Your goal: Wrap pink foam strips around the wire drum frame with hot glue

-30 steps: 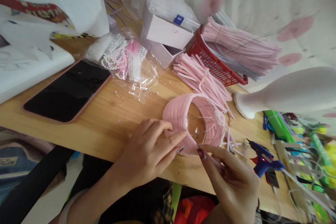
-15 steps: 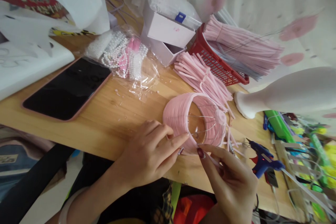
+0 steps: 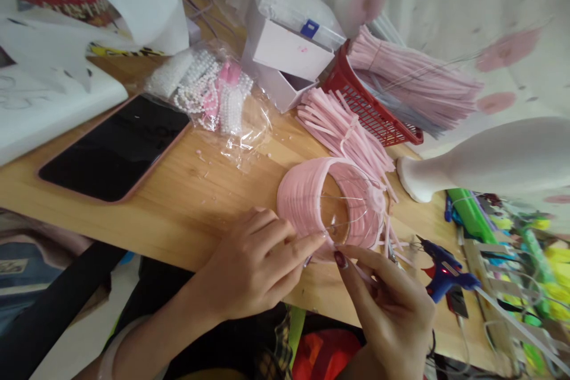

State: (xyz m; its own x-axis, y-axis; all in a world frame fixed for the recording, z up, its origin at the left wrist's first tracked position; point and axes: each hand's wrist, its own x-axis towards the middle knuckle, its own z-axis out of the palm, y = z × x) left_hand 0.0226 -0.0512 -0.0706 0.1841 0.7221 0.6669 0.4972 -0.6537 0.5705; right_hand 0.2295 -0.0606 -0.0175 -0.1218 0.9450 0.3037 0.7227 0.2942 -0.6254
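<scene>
A round wire frame (image 3: 297,195) wound with pink fuzzy strips lies on its side on the wooden table, its thin bare wires meeting at a pink hub on the right. My left hand (image 3: 260,264) holds the near rim, with the index finger stretched along it and the thumb tucked low against the side. At the same rim, just to the right, my right hand (image 3: 389,303) pinches a pink pipe cleaner (image 3: 366,276) between thumb and index finger. Most of that strip is hidden inside the right palm.
A bundle of pink pipe cleaners (image 3: 342,127) lies behind the frame, beside a red basket (image 3: 371,110) of more. A blue glue gun (image 3: 447,270) with a lit red light sits right. Leftward are a phone (image 3: 118,148) and bagged beads (image 3: 214,92). A white vase (image 3: 485,157) lies at right.
My left index fingertip has slid slightly right along the rim, toward my right hand's pinch. The right hand and the frame are almost unmoved.
</scene>
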